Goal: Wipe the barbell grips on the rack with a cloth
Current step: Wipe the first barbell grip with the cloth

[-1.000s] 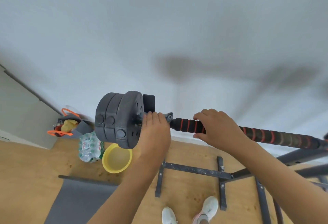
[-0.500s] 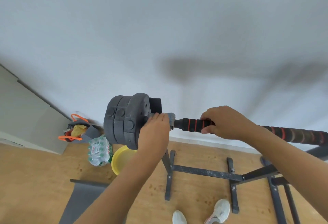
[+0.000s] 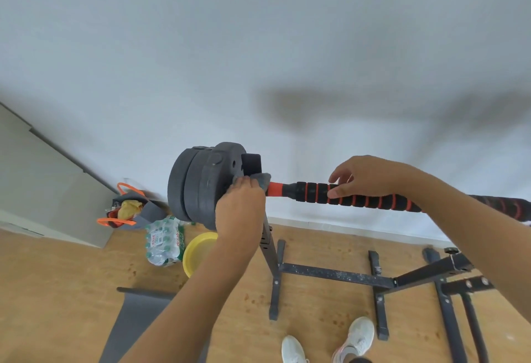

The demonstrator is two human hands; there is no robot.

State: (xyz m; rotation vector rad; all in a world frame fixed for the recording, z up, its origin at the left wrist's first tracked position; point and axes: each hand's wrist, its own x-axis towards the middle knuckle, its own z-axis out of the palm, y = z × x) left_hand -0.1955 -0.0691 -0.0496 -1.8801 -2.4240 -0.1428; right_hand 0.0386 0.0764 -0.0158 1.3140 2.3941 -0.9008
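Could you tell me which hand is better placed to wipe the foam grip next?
Probably the left hand: it holds the grey cloth at the orange bar end, beside the black-and-red foam grip. The right hand only rests on that grip.

Left hand (image 3: pixel 240 210) with cloth (image 3: pixel 263 180) against barbell (image 3: pixel 344 194)

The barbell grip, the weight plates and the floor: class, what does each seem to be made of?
Barbell grip: probably foam, matte black with orange rings, segmented and cushioned-looking.
Weight plates: likely plastic- or rubber-coated, dull dark grey, moulded recesses.
Floor: wood or wood-look laminate, light tan with a smooth sheen; which one is unclear.
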